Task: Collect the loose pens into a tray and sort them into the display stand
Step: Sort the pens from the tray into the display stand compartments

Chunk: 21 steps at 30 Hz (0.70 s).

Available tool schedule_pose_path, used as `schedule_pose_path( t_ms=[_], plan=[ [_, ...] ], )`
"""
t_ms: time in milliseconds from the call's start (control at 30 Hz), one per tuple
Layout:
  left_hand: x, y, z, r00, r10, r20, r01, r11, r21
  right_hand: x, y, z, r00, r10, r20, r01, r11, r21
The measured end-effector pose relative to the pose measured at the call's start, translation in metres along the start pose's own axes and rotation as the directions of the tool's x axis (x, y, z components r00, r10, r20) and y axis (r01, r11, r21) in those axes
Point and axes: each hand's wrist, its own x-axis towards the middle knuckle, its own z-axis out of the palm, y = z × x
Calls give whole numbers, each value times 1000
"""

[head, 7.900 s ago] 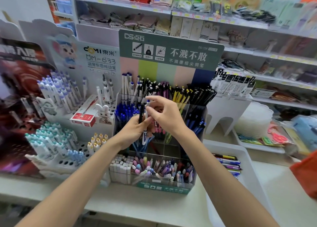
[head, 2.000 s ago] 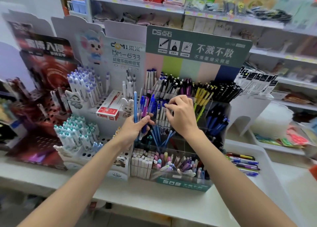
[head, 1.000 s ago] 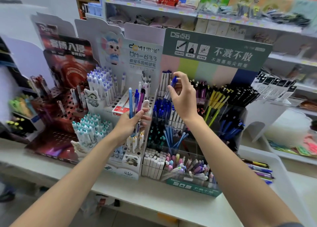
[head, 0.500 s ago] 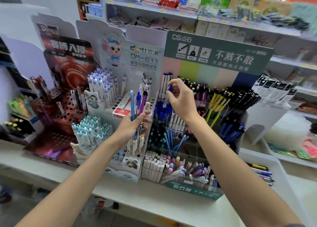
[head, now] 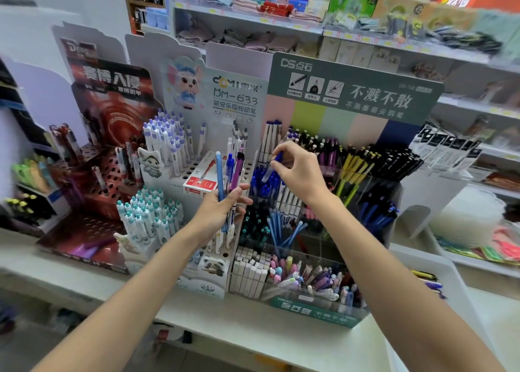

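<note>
1. Currently, my left grip (head: 222, 211) is curled round a bundle of pens (head: 228, 172), caps up and tips down, in front of the white hole-board stand (head: 236, 101). I judge they are held upright and fanned so each colour can be read and picked off singly.
2. My right grip (head: 301, 172) pinches one blue-capped pen (head: 270, 169) between thumb and fingertips. The pen is tilted, with its lower end aimed at the blue pens (head: 261, 187) in the display stand (head: 351, 90), which stands midway along the worktop's (head: 253, 324) back edge.
3. Holding it near the cap leaves the barrel free, which should let it slide in among the matching pens. I cannot tell whether its tip touches them yet.
4. The white tray (head: 439, 262) sits at the worktop's right edge with a few loose pens (head: 430, 283) in it, so sorting looks partly done.
5. That compartment is crowded. I would lower the pen slowly along the lean of its neighbours so none get knocked out.
</note>
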Motion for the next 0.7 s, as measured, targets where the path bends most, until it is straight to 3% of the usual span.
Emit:
schedule_pose_path(
  t_ms=[433, 567, 700],
  plan=[
    [-1, -4, -3, 1000, -5, -5, 5, 1000, 5, 8, -3, 9, 997, -37, -71, 34, 998, -43],
    [-1, -9, -6, 1000, -16, -15, 16, 1000, 21, 11, 0, 14, 997, 72, 38, -73, 997, 12],
    [1, -11, -4, 999, -30, -20, 30, 1000, 2, 17, -3, 19, 987, 40, 157, -27, 996, -86]
  ],
)
